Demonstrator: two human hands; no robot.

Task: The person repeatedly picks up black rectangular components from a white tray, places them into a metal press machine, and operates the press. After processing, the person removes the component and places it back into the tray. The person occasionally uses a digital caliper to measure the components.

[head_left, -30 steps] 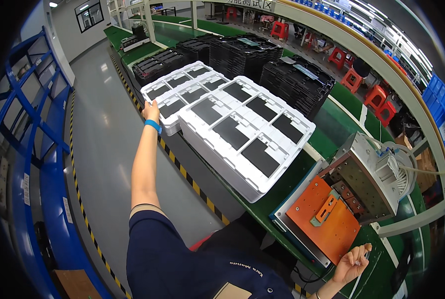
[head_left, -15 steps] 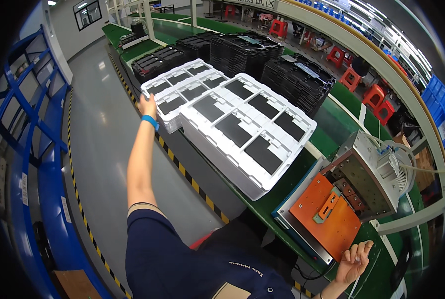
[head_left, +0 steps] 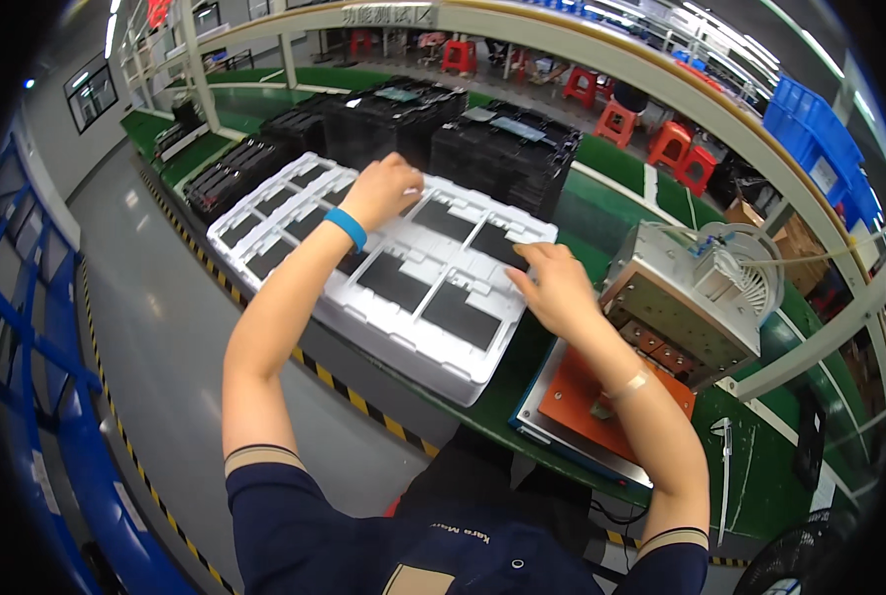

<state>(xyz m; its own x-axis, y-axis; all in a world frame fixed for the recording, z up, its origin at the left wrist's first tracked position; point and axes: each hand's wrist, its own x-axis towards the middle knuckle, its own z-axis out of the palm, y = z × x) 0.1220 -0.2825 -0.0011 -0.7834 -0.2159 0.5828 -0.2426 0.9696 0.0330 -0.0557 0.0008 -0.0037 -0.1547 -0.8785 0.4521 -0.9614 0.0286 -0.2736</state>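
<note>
While both forearms reach out over the green bench (head_left: 760,466), the left hand (head_left: 385,188) rests palm-down on the far part of the near white tray (head_left: 413,288), fingers loosely curled and spread, grasping nothing that can be seen. A blue wristband (head_left: 346,228) sits on that wrist. The right hand (head_left: 554,286) lies on the tray's right edge, fingers partly extended toward one dark panel (head_left: 492,243); whether it pinches anything cannot be told. Four dark panels are plainly visible in the near tray's pockets. A second white tray (head_left: 264,213) lies just beyond, to the left. Two tall stacks of black trays (head_left: 502,154) stand behind. One orange plate (head_left: 572,402) and one grey metal fixture (head_left: 686,297) sit beside the right forearm.
</note>
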